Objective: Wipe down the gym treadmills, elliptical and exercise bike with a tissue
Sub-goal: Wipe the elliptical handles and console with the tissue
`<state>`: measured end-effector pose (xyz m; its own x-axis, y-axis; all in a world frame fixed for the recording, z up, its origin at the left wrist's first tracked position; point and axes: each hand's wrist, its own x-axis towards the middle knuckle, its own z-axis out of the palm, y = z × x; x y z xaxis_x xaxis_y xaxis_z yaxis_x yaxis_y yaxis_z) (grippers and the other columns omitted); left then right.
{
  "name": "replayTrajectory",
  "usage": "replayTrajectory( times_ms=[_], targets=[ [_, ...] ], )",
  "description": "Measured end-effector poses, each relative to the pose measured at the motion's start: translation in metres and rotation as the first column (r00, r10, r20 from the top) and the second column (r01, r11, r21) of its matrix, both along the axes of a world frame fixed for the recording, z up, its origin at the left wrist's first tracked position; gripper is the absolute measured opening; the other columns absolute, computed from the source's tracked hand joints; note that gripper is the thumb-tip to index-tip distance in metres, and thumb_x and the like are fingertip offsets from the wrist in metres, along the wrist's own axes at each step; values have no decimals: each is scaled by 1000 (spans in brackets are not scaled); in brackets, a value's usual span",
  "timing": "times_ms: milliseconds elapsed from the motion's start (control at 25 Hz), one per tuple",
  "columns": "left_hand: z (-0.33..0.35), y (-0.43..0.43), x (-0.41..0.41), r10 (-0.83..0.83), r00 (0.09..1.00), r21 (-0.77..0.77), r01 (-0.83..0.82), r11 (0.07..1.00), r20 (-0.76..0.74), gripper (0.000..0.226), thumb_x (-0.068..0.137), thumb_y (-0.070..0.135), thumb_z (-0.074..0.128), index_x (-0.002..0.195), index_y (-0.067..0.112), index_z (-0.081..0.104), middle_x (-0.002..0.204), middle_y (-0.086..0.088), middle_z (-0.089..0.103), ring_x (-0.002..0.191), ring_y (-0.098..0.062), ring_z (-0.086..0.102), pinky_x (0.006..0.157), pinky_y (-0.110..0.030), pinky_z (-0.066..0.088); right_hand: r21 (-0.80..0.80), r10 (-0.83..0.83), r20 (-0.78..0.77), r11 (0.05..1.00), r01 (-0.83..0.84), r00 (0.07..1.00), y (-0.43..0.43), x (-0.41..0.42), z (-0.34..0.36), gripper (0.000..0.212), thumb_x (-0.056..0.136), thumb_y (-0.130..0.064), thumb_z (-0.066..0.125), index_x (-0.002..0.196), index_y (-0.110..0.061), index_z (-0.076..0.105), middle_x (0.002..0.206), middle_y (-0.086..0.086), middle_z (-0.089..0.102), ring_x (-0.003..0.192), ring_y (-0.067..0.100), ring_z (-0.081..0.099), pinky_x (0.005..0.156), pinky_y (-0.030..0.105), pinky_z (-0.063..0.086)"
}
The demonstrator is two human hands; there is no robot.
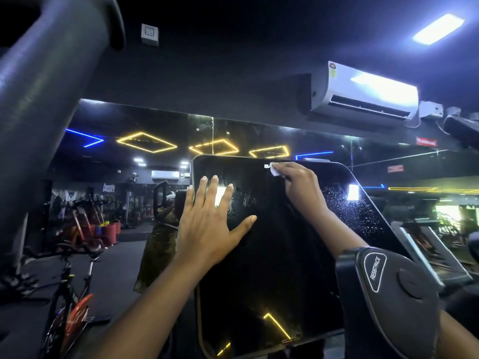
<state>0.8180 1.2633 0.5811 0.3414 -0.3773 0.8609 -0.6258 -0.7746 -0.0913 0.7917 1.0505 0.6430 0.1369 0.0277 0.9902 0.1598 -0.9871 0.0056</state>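
Machine console, dim gym.

Left hand (210,224) lies flat on the screen (259,281) near its upper left corner. Fingers are straight and spread wide, thumb out, holding nothing. It is likely bracing the panel so it does not tilt under the wiping.

Right hand (298,182) is up at the screen's top edge, a little right of the middle, fingers curled round a small white tissue (275,171). Only a corner of the tissue shows past the knuckles, against the glass.

Wipe streaks (246,200) show between the two hands. Droplets (357,211) speckle the screen's right side, below and right of the right hand. That part looks unwiped and is probably the next stretch to cover. Working from the top edge makes sense, since strokes can run down through the wet patch.

Writing:
- A housing (388,301) at the screen's lower right corner carries an outlined label reading "RESISTANCE", beside a round knob (412,281).
- The AC unit (363,94) above has a sticker, too small to read.
- A red sign (426,142) near it is blurred.
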Motion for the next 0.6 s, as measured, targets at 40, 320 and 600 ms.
replayTrajectory(
  times_ms=[40, 320, 600],
  targets=[
    [0, 0, 0, 5, 1000, -3, -5, 1000, -1, 109, 61, 78, -26, 152, 27, 7, 161, -7, -1, 147, -21, -11, 114, -37, -13, 16, -6, -29, 1000, 6, 1000, 2, 4, 2, 32, 81, 12, 56, 104, -5, 71, 107, 8, 70, 102, 25, 65, 92, 32, 49],
    [3, -1, -1, 3, 1000, 7, -3, 1000, -21, 109, 63, 80, -18, 152, 26, 15, 160, -9, 6, 148, -23, -4, 116, -39, -10, -266, 28, -87, 963, -50, 996, 26, -48, -79, 34, 80, -12, 46, 102, -8, 73, 100, 1, 71, 92, 10, 62, 81, 16, 46],
    [20, -11, -7, 105, 994, 86, -103, 991, -23, 105, 66, 78, -19, 152, 25, 8, 160, -12, 4, 147, -26, -6, 112, -50, -20, -235, -37, -42, 972, 27, 998, -12, -54, -56, 31, 88, -9, 55, 117, -12, 66, 117, 2, 66, 111, 13, 59, 99, 16, 38]
  ],
)
